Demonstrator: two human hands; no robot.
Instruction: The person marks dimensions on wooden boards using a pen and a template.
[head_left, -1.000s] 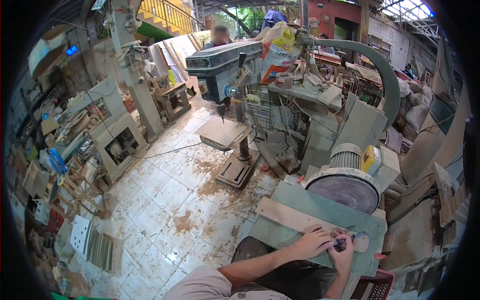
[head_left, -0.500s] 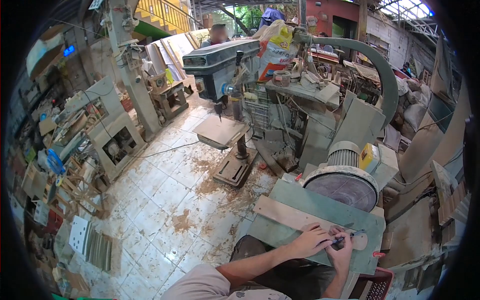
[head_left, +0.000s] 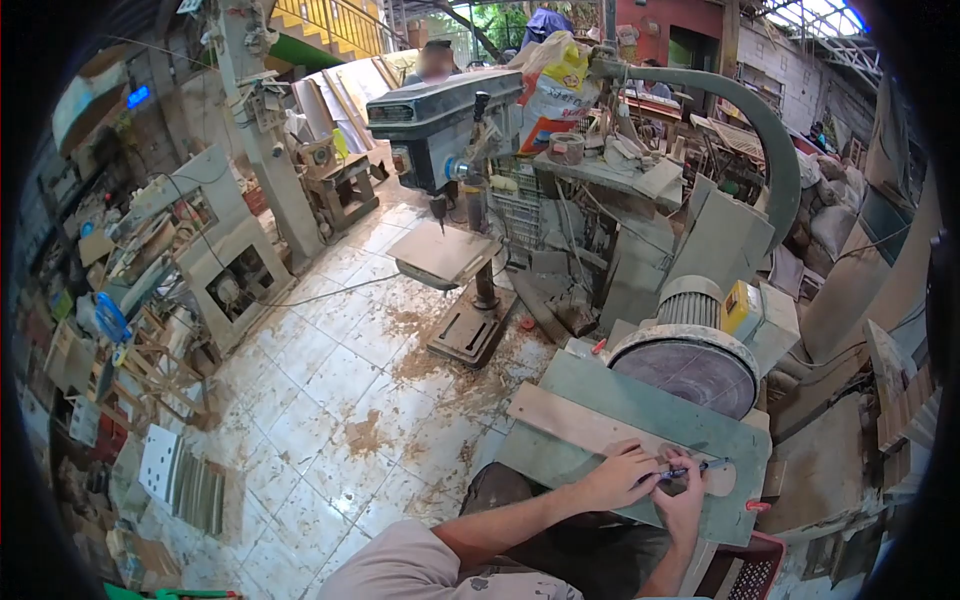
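My left hand (head_left: 622,476) presses flat on a long wooden strip (head_left: 580,424) that lies across the green table (head_left: 640,405) of a disc sander. My right hand (head_left: 685,495) grips a pen (head_left: 692,467) with its tip on the strip's rounded end (head_left: 722,481). The sanding disc (head_left: 700,372) stands just beyond the strip, with its motor (head_left: 692,307) behind it.
A drill press (head_left: 450,130) stands on the dusty tiled floor (head_left: 330,390) ahead. A cluttered bench (head_left: 610,170) and a curved duct (head_left: 770,140) are behind the sander. Wooden frames and scrap (head_left: 140,370) pile at the left. A person stands far back (head_left: 437,62). A red crate (head_left: 750,570) sits under the table.
The view has shifted slightly. My hands stay on the strip, the pen moving a little along its rounded end.
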